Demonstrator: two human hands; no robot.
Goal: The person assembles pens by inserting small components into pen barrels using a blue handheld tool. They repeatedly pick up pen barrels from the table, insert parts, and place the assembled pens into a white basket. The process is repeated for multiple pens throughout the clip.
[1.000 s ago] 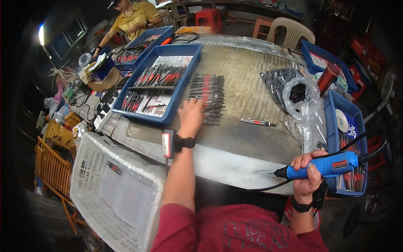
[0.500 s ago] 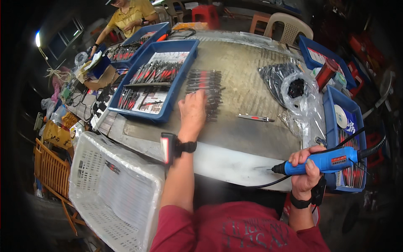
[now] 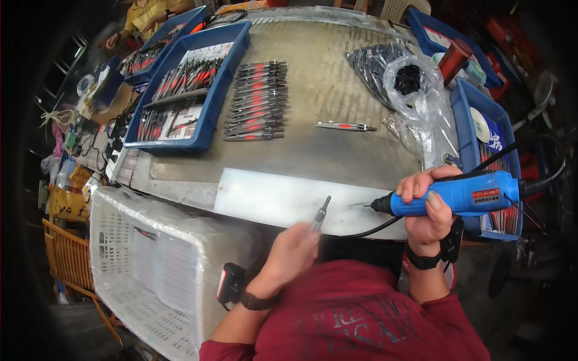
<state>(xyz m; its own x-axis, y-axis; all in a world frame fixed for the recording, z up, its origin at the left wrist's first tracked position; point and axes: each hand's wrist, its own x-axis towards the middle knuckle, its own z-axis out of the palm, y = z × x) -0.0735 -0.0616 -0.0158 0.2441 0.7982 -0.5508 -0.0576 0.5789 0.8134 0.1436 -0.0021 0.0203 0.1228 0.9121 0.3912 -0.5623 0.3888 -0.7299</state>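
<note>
Low in front of my body, my left hand is closed around a slim grey pen-shaped tool, its dark tip pointing up and away. The hand is slightly blurred and hides the tool's lower part. On the right, my right hand grips a blue electric screwdriver. Its thin bit points left, over a white sheet along the table's near edge. A row of similar grey-and-red tools lies on the table, left of the middle. One single grey-and-red tool lies apart, right of that row.
Blue trays of such tools stand at the left, and another blue tray at the right. Plastic bags of dark parts lie nearby. A white basket stands lower left. Across the table at far left is another person.
My left hand has left the row of tools and come back toward my body with one tool in it. The right hand still holds the screwdriver. The whole view has shifted.
</note>
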